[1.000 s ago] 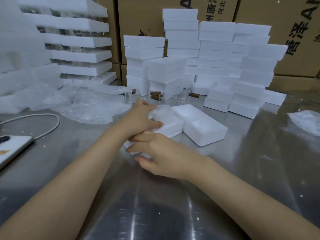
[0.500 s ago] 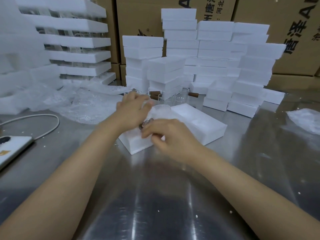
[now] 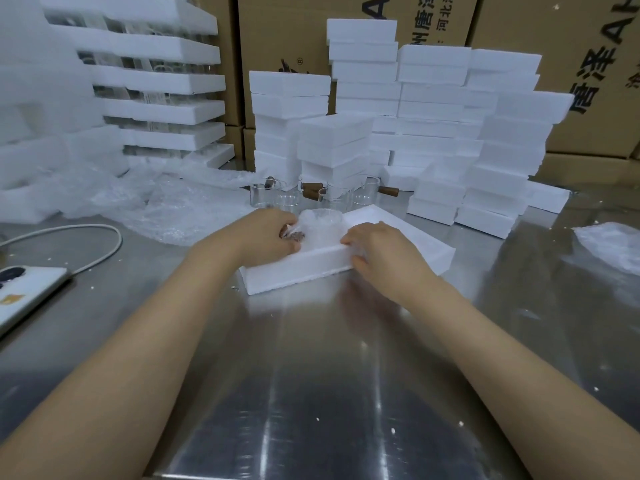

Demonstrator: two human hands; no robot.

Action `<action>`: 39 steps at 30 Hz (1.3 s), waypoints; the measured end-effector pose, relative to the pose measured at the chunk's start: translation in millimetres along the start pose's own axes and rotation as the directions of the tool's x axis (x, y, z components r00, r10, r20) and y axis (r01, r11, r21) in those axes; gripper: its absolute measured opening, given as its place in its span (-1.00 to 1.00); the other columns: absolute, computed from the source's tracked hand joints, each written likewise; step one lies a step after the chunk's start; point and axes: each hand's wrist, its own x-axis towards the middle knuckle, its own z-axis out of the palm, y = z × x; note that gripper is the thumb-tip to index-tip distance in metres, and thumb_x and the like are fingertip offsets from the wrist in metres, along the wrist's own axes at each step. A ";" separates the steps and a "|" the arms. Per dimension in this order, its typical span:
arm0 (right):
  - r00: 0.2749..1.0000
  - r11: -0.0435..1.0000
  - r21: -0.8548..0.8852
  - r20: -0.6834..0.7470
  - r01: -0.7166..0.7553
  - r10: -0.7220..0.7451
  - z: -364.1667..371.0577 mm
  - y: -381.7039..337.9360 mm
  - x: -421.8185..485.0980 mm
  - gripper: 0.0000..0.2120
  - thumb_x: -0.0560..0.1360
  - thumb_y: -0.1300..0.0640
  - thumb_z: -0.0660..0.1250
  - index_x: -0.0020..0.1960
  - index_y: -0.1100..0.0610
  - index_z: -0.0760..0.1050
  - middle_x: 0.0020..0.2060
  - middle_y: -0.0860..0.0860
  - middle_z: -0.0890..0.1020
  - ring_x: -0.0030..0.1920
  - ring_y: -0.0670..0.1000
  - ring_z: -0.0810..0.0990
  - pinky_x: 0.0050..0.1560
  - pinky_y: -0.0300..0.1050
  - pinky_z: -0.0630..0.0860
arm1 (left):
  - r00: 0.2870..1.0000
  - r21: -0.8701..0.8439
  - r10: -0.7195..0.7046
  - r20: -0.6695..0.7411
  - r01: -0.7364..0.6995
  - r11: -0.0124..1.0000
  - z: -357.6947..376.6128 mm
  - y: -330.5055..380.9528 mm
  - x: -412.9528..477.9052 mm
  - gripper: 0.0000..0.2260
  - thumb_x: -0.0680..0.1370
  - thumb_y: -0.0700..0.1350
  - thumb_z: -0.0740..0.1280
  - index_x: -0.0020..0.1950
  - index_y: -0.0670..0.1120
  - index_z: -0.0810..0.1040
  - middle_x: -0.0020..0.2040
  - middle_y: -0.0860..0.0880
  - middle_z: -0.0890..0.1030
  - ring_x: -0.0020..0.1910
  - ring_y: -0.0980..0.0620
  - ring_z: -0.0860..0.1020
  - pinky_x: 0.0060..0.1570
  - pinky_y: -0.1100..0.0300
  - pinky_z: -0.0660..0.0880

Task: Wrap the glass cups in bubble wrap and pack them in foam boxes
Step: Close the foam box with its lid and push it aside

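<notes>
- The left hand has its fingers curled on the wrapped cup, pinching it on the side where a brown handle shows through the wrap.
- The wrapped cup stands upright in the left end of the open foam box, which lies on the steel table in the middle of the view.
- The right hand, slightly blurred, grips the foam box at its right near corner, with fingers over the rim and thumb on the front wall.
- A second foam piece lies touching the box at its 2 o'clock side.
- At 12 o'clock, just beyond the box, bare glass cups with wooden handles stand in a row.
- Behind them rise the stacked foam boxes.
- Brown cartons fill the back from 12 to 2 o'clock. The right one reads "唐泽" beside a large "A". The middle one shows "唐泽" and "河北", both cut off, and a ® mark.
- Loose bubble wrap lies at 10 o'clock, and a smaller sheet lies at 3 o'clock.
- At 9 o'clock a white phone lies with a white cable running to it. Its orange marking is too small to read.
- At 11 o'clock foam trays are stacked with glassware between the layers.
</notes>
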 end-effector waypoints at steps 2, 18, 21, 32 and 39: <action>1.000 1.000 -0.017 0.005 0.003 -0.003 0.1 -0.6 0.2 -0.67 0.50 0.24 0.22 0.23 0.06 0.52 0.18 0.00 0.57 0.10 0.11 0.48 0.08 -0.11 0.33 | 1.000 0.016 -0.005 -0.016 0.006 1.000 1.4 -0.9 1.5 -0.71 0.59 -0.12 0.25 -0.29 -0.09 0.24 -0.32 -0.01 0.36 -0.35 0.05 0.30 -0.34 0.13 0.18; 0.999 0.999 0.030 -0.022 -0.034 0.035 -2.1 -1.7 -0.2 -0.75 0.53 0.17 0.28 0.19 0.06 0.54 0.12 0.01 0.59 0.15 0.08 0.49 0.06 -0.08 0.37 | 0.951 0.199 0.225 -0.211 -0.184 0.963 22.1 17.4 8.6 -0.45 0.54 0.17 0.08 0.43 -0.10 0.38 0.38 -0.03 0.41 0.37 -0.03 0.31 0.35 0.11 0.17; 1.000 0.997 0.070 0.013 -0.012 0.011 -3.1 -3.8 0.9 -0.81 0.53 0.20 0.27 0.11 0.13 0.56 0.06 0.04 0.58 0.09 0.10 0.51 0.03 -0.02 0.43 | 0.953 0.306 0.216 -0.211 -0.146 0.941 37.8 22.4 13.8 -0.54 0.59 0.22 0.11 0.16 -0.13 0.52 0.13 -0.07 0.56 0.19 -0.08 0.43 0.21 0.07 0.25; 0.998 0.990 0.138 0.054 -0.032 0.025 -11.5 1.3 1.2 -0.67 0.46 0.32 0.23 0.16 0.08 0.56 0.08 0.02 0.61 0.12 0.10 0.52 0.06 0.01 0.46 | 0.938 0.387 0.139 -0.317 -0.006 0.922 43.7 42.9 29.3 -0.61 0.52 0.12 -0.05 -0.29 -0.12 0.33 -0.38 -0.08 0.42 -0.29 -0.12 0.39 0.17 0.07 0.28; 0.958 0.959 0.013 0.053 -0.283 0.282 -13.9 25.5 1.9 -0.48 0.47 0.03 0.34 0.40 0.04 0.31 0.27 0.03 0.43 0.26 0.09 0.43 0.13 -0.04 0.37 | 0.885 0.225 0.209 -0.417 -0.122 0.967 56.2 29.9 22.3 -0.67 0.59 0.02 0.21 0.22 -0.20 0.41 0.10 -0.12 0.44 -0.03 -0.16 0.46 0.11 -0.01 0.32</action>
